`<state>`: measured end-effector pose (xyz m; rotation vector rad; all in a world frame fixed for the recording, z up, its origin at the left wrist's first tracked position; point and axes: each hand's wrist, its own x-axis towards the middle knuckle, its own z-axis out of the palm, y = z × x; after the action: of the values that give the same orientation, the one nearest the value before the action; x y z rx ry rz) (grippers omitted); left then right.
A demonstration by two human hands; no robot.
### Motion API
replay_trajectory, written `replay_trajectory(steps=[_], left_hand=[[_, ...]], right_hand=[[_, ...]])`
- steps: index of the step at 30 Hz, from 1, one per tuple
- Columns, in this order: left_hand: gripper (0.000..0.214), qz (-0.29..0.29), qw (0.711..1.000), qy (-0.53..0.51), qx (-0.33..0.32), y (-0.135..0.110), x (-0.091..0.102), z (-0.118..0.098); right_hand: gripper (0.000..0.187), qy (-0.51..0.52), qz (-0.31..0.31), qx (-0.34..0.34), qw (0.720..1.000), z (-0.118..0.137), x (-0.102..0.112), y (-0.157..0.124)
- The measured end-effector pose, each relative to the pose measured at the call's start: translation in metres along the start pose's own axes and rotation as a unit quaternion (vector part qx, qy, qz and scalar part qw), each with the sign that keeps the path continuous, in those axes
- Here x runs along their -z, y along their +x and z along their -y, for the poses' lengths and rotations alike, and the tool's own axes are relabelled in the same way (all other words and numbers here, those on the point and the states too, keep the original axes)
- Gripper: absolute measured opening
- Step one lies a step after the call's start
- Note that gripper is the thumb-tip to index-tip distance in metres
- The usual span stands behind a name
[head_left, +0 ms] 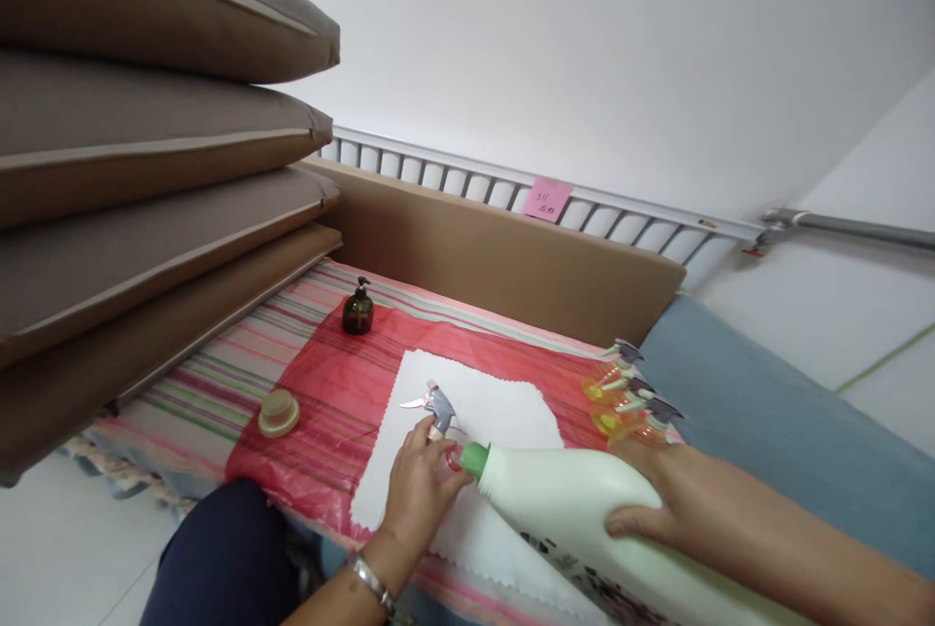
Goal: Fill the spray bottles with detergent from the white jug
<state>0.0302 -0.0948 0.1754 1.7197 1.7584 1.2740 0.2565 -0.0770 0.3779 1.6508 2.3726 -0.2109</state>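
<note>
My right hand [650, 485] grips a large pale green detergent bottle [566, 485], tipped over sideways with its green neck [474, 460] pointing left. That neck meets a small pinkish see-through bottle [451, 460], which my left hand [418, 482] holds, its fingers hiding most of it. A grey trigger spray head [439, 409] shows just above my left fingers; whether it lies on the white cloth [504, 402] or is held, I cannot tell. To the left, a round pale green cap [279, 412] rests on a red plastic sheet [321, 383].
Several small yellow and orange spray bottles [617, 402] stand at the sheet's right side. A dark pump bottle [357, 310] is at the back left. Stacked brown cushions [161, 139] rise on the left. Behind is a brown board [482, 246] before a radiator with a pink note [547, 200].
</note>
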Motion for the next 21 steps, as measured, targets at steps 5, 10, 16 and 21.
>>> replay_trajectory(steps=[5,10,16,21], left_hand=[[0.027,0.001,1.0,-0.004,-0.002,-0.0002,0.0,-0.0001],[0.027,-0.003,1.0,-0.001,-0.004,-0.0003,-0.0004,0.0008],[0.028,-0.011,1.0,-0.001,-0.01,-0.0001,-0.0019,0.0034],[0.027,-0.01,1.0,-0.004,-0.011,0.0,-0.0021,0.0032]], right_hand=[[0.028,0.009,0.002,0.0,1.0,0.0006,0.0002,0.0013],[0.033,-0.009,-0.004,0.007,1.0,0.0001,-0.0009,0.0016],[0.029,0.006,0.003,0.006,1.0,0.0032,0.0026,-0.0009],[0.028,0.002,-0.001,0.001,1.0,0.004,0.0046,0.0005]])
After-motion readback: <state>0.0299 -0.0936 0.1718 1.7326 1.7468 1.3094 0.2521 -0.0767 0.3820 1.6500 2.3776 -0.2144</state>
